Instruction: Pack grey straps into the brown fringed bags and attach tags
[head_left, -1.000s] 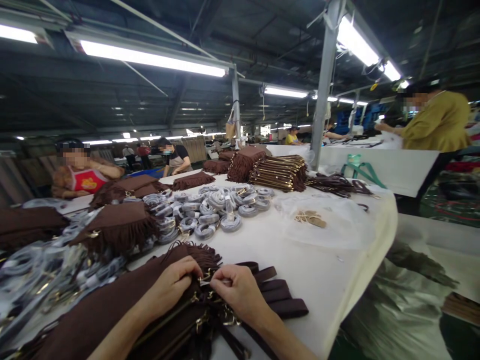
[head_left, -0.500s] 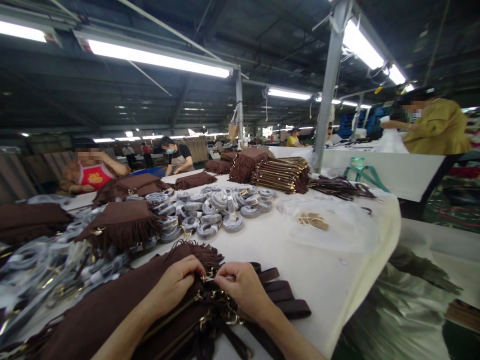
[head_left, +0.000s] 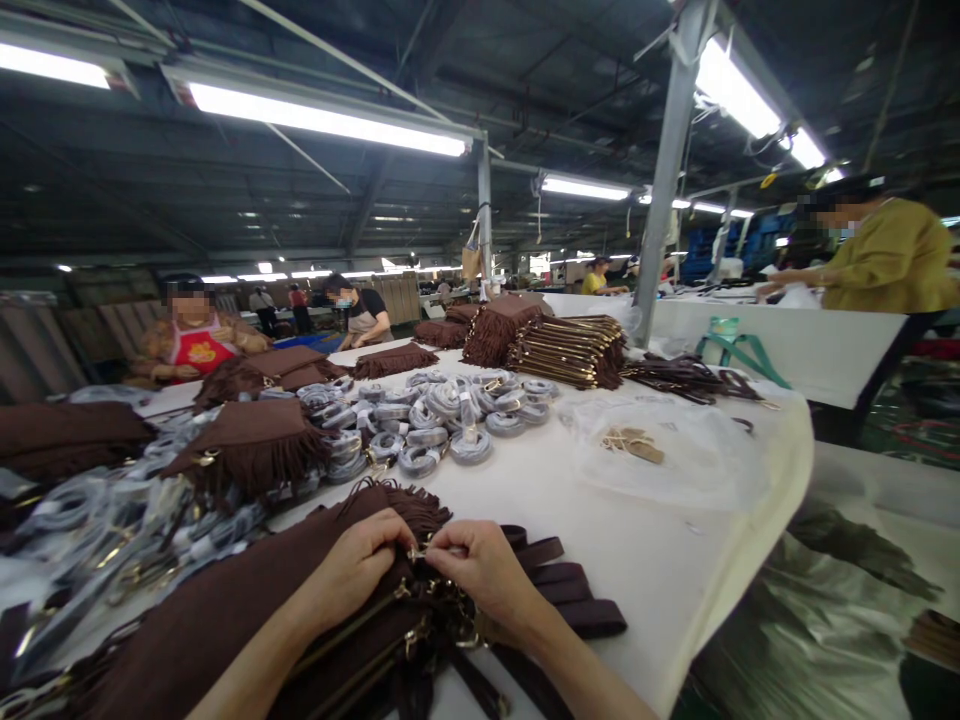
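Dark brown fringed bags (head_left: 225, 590) lie stacked right in front of me, their gold zips and clips along the right side. At the top bag's end, my left hand (head_left: 373, 560) is closed in a pinch at a small gold metal clip (head_left: 418, 553). My right hand (head_left: 486, 572) pinches the same clip from the other side, thumb against forefinger. The clip's exact shape is too small to make out. Dark brown straps (head_left: 574, 595) fan out from the bags to the right, partly beneath my right hand.
Coiled straps in clear wrap (head_left: 442, 410) lie in a heap beyond the bags. Farther back stands a pile of zipped brown bags (head_left: 566, 350). A plastic bag holding tan tags (head_left: 637, 445) is on the white table (head_left: 600, 560). Co-workers (head_left: 199, 335) are across the table and at right.
My hands have drawn slightly closer together at the clip, the right one shifting a little left relative to the bags. The view has turned slightly left. The co-worker at left has lowered a hand.
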